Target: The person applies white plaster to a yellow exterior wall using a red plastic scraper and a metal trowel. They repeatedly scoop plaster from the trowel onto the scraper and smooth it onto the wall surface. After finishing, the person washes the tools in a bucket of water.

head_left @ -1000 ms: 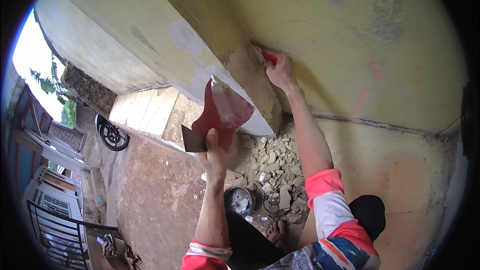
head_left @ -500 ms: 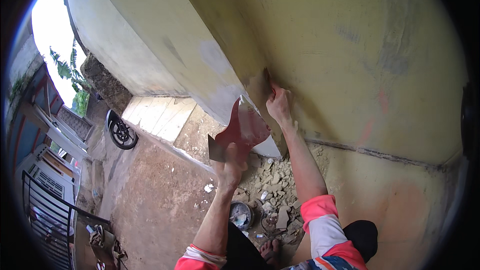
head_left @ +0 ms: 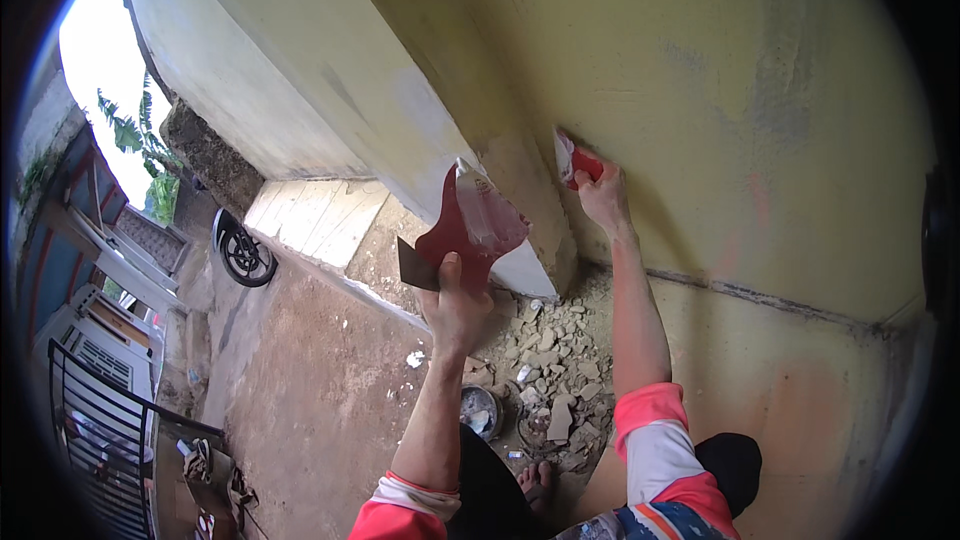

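By a yellow wall (head_left: 700, 110), the right hand (head_left: 606, 202) grips a scraper (head_left: 586, 166), blade (head_left: 563, 152) jutting ahead; the left hand (head_left: 455, 308) clasps a board (head_left: 462, 230) from below.

A smudged yellowish wall (head_left: 700, 60) rises behind the right hand (head_left: 603, 202); left of the left hand (head_left: 455, 302) are a pale tiled ledge (head_left: 312, 220), bare brown ground (head_left: 310, 370), a black metal railing (head_left: 146, 402) and white daylight sky (head_left: 100, 45).

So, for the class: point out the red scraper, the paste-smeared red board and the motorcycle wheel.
Red scraper (head_left: 588, 165): head view, red part.
Paste-smeared red board (head_left: 448, 230): head view, bare left part.
Motorcycle wheel (head_left: 247, 253): head view, hub.
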`<state>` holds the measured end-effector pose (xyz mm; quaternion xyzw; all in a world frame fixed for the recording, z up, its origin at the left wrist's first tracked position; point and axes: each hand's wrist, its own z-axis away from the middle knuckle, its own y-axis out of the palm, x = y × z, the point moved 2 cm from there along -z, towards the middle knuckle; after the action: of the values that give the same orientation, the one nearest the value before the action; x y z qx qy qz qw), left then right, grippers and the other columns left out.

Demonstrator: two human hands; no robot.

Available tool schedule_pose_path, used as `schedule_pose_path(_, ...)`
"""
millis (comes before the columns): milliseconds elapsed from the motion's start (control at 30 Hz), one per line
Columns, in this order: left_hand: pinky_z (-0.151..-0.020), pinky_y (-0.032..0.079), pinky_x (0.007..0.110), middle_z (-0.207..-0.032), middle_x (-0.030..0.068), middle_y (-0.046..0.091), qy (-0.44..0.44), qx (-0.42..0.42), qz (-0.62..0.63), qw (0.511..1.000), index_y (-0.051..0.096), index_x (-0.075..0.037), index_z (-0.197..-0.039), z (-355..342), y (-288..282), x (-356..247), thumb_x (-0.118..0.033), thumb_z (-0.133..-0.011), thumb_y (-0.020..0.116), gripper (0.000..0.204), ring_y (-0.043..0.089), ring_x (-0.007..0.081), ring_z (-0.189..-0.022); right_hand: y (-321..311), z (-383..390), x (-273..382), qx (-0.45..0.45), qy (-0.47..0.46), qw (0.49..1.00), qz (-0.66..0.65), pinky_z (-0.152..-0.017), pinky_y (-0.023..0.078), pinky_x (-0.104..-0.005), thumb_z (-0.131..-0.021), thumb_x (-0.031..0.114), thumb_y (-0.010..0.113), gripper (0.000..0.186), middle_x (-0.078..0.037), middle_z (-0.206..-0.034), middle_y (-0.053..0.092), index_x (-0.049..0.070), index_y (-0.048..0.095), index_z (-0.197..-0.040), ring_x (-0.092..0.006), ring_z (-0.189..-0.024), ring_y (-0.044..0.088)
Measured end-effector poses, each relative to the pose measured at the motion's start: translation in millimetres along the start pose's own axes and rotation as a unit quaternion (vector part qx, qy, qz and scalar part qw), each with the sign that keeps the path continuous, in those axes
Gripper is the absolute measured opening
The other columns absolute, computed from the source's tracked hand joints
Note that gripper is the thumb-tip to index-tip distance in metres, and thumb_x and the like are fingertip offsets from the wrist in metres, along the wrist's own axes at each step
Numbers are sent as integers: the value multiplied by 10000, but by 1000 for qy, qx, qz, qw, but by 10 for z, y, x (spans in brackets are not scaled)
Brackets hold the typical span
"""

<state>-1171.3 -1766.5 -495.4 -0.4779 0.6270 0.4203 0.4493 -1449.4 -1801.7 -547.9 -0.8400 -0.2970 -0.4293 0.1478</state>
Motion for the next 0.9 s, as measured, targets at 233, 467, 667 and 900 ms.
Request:
schedule_pose_path(233,-443,444,245,-848,59,617,95,-30,28,995,585,-38,-1047,-15,-102,-61,-209,-956,528,203,598,123,-612,332,-65,68,31,-8,999,-6,-880,528,-410,-816,55,542,386,-230,-1015,706,53,680,-1176,-367,-988,682)
schedule_pose_path(467,-460,453,248,-850,67,616,59,11,27,998,578,-35,-1042,-31,-96,33,-201,-959,530,191,581,131,-580,642,200,138,45,4,986,159,-835,543,-381,-848,28,535,379,-210,-994,720,26,662,-1205,-321,-917,707)
schedule_pose_path(667,-437,478,282,-848,75,618,62,11,57,996,562,-33,-1079,-75,-140,27,-211,-961,532,216,577,146,-563,219,357,-47,-31,-18,999,36,-795,548,-357,-855,40,526,356,-207,-908,722,36,691,-1170,-291,-872,723)
schedule_pose_path(900,-455,501,283,-859,73,619,63,-2,48,997,568,-19,-1081,-103,-87,96,-197,-961,524,219,615,151,-660,870,322,-58,-62,-40,970,233,-777,544,-519,-825,0,543,564,-246,-911,689,104,538,-1379,-419,-867,675)
